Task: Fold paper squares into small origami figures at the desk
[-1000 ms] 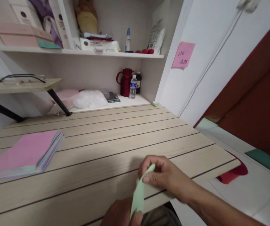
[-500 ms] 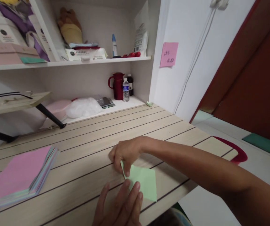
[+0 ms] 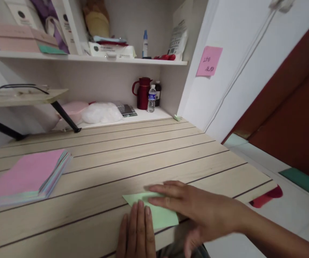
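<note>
A light green sheet of paper [image 3: 165,216] lies on the wood-patterned table [image 3: 97,186] near its front edge, with one pointed corner towards the left. My left hand [image 3: 137,231] rests flat on the sheet's near left part, fingers stretched out and side by side. Over the right part of the paper is my right hand [image 3: 194,204], open, its fingers extended to the left and its thumb apart, hanging past the front edge. Both hands cover parts of the sheet, so its full outline is hidden.
A stack of coloured paper [image 3: 27,172], pink on top, lies at the left. A small raised stand [image 3: 36,96] carries glasses. Behind, a shelf [image 3: 106,59] holds boxes and a pen-like bottle; below are a red jug [image 3: 143,94] and a water bottle [image 3: 151,98].
My right hand has let go of the paper's left edge, moved right and towards me, and opened. My left hand has flattened on the sheet. The view has shifted somewhat.
</note>
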`<action>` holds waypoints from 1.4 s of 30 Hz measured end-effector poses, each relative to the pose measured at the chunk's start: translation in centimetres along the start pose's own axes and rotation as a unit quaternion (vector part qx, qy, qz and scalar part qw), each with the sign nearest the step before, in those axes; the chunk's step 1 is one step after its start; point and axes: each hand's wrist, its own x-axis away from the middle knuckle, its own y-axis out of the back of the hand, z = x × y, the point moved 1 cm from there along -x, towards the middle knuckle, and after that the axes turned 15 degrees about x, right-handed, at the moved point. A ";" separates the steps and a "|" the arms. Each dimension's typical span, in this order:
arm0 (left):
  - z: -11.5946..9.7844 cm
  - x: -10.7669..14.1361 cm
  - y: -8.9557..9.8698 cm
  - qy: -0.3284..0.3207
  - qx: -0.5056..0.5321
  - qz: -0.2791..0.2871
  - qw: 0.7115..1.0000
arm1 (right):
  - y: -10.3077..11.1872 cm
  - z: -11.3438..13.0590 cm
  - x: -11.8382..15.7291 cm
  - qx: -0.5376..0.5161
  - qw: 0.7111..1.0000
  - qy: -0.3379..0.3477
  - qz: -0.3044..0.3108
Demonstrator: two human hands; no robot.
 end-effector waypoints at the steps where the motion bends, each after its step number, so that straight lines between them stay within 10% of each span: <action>1: -0.1 0.0 0.1 -0.002 0.012 0.005 1.000 | -0.5 0.4 0.9 0.026 1.000 -0.009 0.006; 7: 1.1 1.0 1.1 -0.041 0.035 -0.043 0.998 | -2.5 1.3 2.0 0.062 0.998 -0.025 0.000; 15: 5.0 -0.7 4.7 -0.250 0.028 0.088 0.964 | -2.1 -0.1 0.5 -0.038 0.998 -0.029 -0.038; 24: 4.9 -4.7 3.8 -0.132 0.008 0.141 0.981 | -2.3 -4.2 -2.9 -0.094 0.987 -0.114 -0.070; 42: 4.7 -4.3 3.2 -0.070 0.051 0.113 0.990 | -4.8 -4.3 -4.6 0.017 0.965 -0.236 -0.115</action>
